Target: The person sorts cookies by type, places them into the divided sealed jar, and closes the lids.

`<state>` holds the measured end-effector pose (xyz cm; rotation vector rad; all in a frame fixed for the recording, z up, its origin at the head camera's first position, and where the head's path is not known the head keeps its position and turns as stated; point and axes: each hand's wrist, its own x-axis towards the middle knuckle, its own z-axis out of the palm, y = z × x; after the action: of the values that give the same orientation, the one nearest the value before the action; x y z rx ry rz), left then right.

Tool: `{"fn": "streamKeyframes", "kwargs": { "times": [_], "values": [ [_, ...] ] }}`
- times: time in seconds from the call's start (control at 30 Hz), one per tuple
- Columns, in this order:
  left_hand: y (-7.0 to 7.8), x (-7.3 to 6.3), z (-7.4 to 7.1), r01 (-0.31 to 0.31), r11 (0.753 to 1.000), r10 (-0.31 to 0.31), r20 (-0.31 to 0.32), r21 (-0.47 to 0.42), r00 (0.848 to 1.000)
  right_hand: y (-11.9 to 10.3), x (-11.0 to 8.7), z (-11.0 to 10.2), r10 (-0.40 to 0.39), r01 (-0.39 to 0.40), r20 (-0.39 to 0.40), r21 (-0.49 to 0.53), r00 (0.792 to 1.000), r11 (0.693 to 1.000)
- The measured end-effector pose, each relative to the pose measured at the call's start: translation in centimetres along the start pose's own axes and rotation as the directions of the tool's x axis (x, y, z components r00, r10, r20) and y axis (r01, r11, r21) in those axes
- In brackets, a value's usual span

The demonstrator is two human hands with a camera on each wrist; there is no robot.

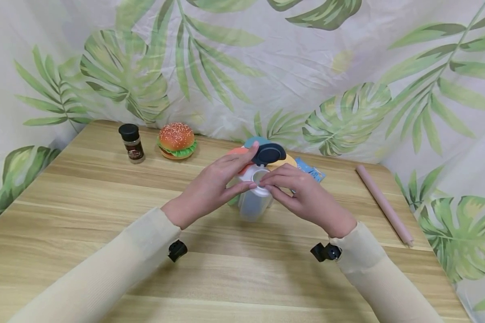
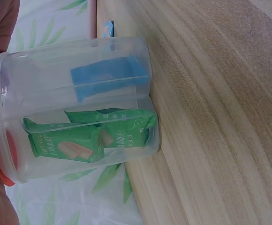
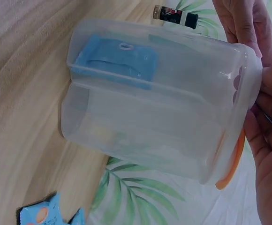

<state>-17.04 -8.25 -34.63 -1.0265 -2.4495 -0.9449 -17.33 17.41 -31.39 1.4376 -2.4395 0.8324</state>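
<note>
A clear plastic storage container (image 1: 253, 205) with colored flip lids stands upright before me; its dark lid (image 1: 269, 154) is raised above a round opening. My left hand (image 1: 218, 179) reaches over from the left, fingers straight by the raised lid and thumb at the rim. From the right, my right hand (image 1: 303, 190) bends its fingers over the opening; fingertips show through the wall just inside the rim in the right wrist view. A blue packet (image 3: 119, 61) lies inside one compartment. Another compartment holds green snack packets (image 2: 72, 143).
A pepper grinder (image 1: 132, 144) and a toy hamburger (image 1: 177, 140) stand at the back left. Blue packets (image 1: 310, 169) lie behind the container to the right. A pink rod (image 1: 384, 204) lies along the right table edge. Behind the wooden table (image 1: 234, 278) hangs a leaf-patterned curtain (image 1: 242, 72).
</note>
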Motion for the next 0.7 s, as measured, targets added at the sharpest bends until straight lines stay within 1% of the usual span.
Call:
{"fn": "streamKeyframes", "kwargs": {
  "times": [0.13,0.23,0.33,0.4,0.47,0.53,0.63,0.7],
  "values": [
    [-0.1,0.0,0.0,-0.003,1.0,0.003,0.0,-0.003,1.0,0.0,-0.3,0.2,0.012,-0.011,-0.028,0.042,1.0,0.999],
    [0.0,0.0,0.0,-0.002,1.0,0.002,0.0,-0.003,1.0,0.0,-0.5,0.1,0.039,-0.033,-0.057,0.098,0.998,0.995],
    [0.1,0.0,-0.1,-0.003,1.0,0.003,-0.001,-0.002,1.0,0.0,-0.9,0.0,0.066,-0.048,-0.115,0.152,0.991,0.987],
    [0.2,0.0,-0.1,-0.003,1.0,0.003,-0.005,-0.003,1.0,0.1,-1.2,-0.2,0.078,-0.046,-0.166,0.187,0.983,0.981],
    [0.2,0.0,-0.2,-0.002,1.0,0.002,-0.008,-0.005,1.0,0.4,-1.5,-0.3,0.082,-0.033,-0.227,0.212,0.97,0.977],
    [0.2,0.0,-0.2,0.0,1.0,0.0,-0.011,-0.005,1.0,0.9,-1.9,-0.5,0.09,-0.02,-0.292,0.232,0.952,0.972],
    [0.2,0.0,-0.1,0.006,1.0,-0.006,-0.015,-0.009,1.0,2.0,-2.8,-0.6,0.125,-0.026,-0.389,0.25,0.913,0.968],
    [0.3,0.1,0.0,0.004,1.0,-0.005,-0.014,-0.018,1.0,3.0,-3.6,-0.6,0.178,-0.069,-0.431,0.256,0.884,0.964]
  ]
}}
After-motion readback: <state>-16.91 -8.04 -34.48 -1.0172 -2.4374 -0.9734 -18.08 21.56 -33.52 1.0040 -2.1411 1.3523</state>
